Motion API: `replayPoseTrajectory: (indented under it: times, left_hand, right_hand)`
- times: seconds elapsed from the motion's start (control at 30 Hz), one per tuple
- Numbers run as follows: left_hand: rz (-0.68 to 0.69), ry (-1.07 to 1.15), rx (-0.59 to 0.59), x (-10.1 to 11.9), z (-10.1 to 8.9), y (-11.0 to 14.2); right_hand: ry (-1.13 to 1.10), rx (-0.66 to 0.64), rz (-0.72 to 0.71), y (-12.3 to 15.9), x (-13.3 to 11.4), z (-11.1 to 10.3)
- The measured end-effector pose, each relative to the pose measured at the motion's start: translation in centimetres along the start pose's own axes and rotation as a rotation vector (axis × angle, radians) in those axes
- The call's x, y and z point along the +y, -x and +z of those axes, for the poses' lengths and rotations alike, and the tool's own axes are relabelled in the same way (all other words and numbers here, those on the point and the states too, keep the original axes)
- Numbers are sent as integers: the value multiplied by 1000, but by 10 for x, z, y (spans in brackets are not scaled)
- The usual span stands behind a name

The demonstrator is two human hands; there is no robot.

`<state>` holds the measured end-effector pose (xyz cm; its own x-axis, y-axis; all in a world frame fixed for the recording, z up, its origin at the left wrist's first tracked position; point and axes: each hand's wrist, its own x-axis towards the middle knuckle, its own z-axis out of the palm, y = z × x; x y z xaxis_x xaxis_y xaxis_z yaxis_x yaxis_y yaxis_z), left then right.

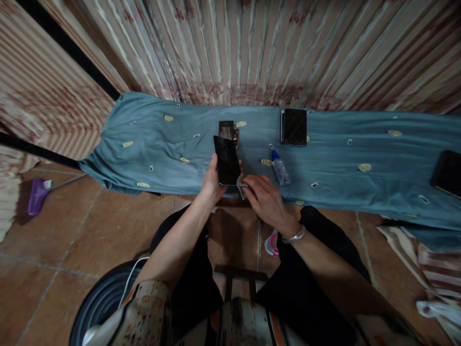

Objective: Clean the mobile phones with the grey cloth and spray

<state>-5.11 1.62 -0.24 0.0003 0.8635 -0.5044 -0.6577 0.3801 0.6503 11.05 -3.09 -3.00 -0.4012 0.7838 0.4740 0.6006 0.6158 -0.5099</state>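
Observation:
My left hand (213, 181) is closed around a black smartphone (227, 161), whose dark screen faces up at me and looks scratched or cracked. Pinched in the fingers of my right hand (264, 198) is a small grey cloth (241, 185), touching the phone's lower right corner. Just beyond the phone, a second dark phone (226, 129) lies on the blue cover, with a small brownish object (236, 138) beside it, partly hidden. To the right rests a clear spray bottle (281, 169) with a blue top, lying on its side.
The patterned blue cover (342, 187) spreads over a long, low surface. Farther back lies a dark tablet-like device (294, 127); another black device (447, 173) is at the far right. Pleated curtains (252, 57) hang behind. A purple broom head (36, 196) stands on the tiled floor.

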Motion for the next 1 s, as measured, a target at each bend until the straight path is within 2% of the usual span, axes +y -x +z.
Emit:
replayPoseTrajectory:
  times: [0.27,0.5,0.8,1.0]
  left_hand:
    - [27,13,-35,-3,-1,-2]
    - [9,-13,23,-7,4,1]
    - [-101,-53,1,-9,4,11]
    - [-31,-14,-48,-9,5,14]
  right_hand:
    - [114,14,-74,-5,-5,4]
    - [71,78,-151,-12,-14,9]
    - [-9,84,-170,-19,-28,15]
    - [-40,39,-113,-22,-26,18]
